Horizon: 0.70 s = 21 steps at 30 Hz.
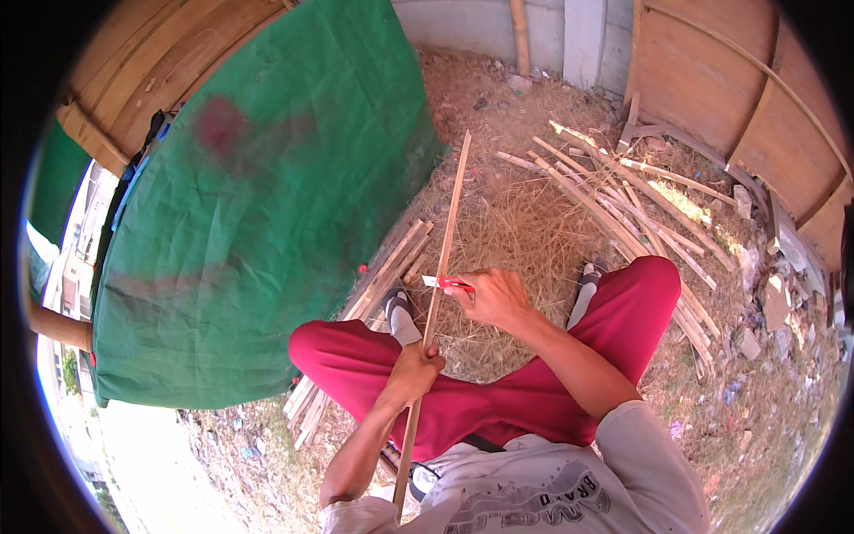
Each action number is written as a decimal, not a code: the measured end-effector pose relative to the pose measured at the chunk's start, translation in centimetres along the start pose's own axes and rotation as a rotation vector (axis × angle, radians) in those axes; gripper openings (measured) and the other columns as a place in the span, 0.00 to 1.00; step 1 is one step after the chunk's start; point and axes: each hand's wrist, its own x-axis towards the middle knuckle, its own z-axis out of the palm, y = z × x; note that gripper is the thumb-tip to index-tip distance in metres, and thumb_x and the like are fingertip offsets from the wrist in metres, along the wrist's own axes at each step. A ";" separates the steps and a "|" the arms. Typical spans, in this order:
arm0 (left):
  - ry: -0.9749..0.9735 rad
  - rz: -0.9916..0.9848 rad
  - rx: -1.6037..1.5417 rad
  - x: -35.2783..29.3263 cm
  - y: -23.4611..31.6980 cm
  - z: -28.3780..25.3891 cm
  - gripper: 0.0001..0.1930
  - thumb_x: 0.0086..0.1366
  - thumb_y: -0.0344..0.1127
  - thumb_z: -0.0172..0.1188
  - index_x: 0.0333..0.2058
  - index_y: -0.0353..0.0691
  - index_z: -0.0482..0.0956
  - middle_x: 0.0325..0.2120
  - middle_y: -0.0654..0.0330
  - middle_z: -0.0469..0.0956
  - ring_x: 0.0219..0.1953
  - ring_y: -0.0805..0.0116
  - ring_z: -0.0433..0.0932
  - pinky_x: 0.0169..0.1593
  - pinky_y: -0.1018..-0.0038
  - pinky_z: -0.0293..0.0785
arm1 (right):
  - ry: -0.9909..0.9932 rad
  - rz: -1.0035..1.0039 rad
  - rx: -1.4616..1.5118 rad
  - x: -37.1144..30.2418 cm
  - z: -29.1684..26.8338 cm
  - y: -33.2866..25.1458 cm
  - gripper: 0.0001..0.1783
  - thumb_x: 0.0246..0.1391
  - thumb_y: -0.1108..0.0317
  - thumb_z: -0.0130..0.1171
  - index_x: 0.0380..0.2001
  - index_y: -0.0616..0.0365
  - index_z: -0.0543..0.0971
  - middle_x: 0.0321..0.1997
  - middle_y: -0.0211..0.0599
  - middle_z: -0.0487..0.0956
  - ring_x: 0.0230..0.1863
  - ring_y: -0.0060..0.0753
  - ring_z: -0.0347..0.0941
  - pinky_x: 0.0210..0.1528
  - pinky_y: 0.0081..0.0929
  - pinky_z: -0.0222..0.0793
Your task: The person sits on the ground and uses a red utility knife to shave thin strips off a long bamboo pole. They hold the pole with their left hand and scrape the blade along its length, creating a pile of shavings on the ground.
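A long, thin strip of split bamboo (454,206) runs from beside my torso up and away over the ground between my legs. My left hand (414,372) is wrapped round its lower half, near my left knee. In my right hand (495,296) is a red utility knife (456,284), its pale blade (431,281) against the strip some way above my left hand. The fingers of my right hand are closed round the knife's handle. Whether the blade cuts into the strip I cannot tell.
Bamboo strips (645,200) lie in a loose pile at the right, more strips (382,271) at the left. Dry straw-like shavings (525,218) cover the ground between my feet. A green tarp (258,214) hangs at the left; wooden panels (712,80) and rubble (776,303) stand at the right.
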 end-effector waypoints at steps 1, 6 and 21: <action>0.021 0.026 0.023 0.2 -0.4 0.0 0.08 0.59 0.29 0.58 0.25 0.39 0.66 0.16 0.62 0.65 0.20 0.71 0.65 0.26 0.66 0.63 | 0.001 -0.001 -0.009 0.0 0.1 0.0 0.22 0.61 0.45 0.57 0.40 0.51 0.88 0.21 0.46 0.81 0.21 0.47 0.79 0.23 0.42 0.72; 0.320 0.281 0.351 1.1 -2.8 0.8 0.09 0.60 0.30 0.58 0.25 0.39 0.67 0.16 0.61 0.65 0.21 0.70 0.64 0.27 0.66 0.64 | 0.095 -0.026 0.005 0.5 1.5 0.9 0.22 0.62 0.46 0.57 0.38 0.52 0.88 0.20 0.48 0.81 0.24 0.50 0.80 0.29 0.44 0.75; -0.041 0.012 0.304 -6.4 -1.9 -0.1 0.11 0.61 0.32 0.60 0.25 0.40 0.66 0.16 0.63 0.65 0.22 0.74 0.66 0.27 0.68 0.64 | 0.026 0.374 -0.045 3.7 -2.0 5.2 0.21 0.62 0.44 0.57 0.41 0.47 0.88 0.22 0.48 0.81 0.27 0.52 0.81 0.33 0.47 0.76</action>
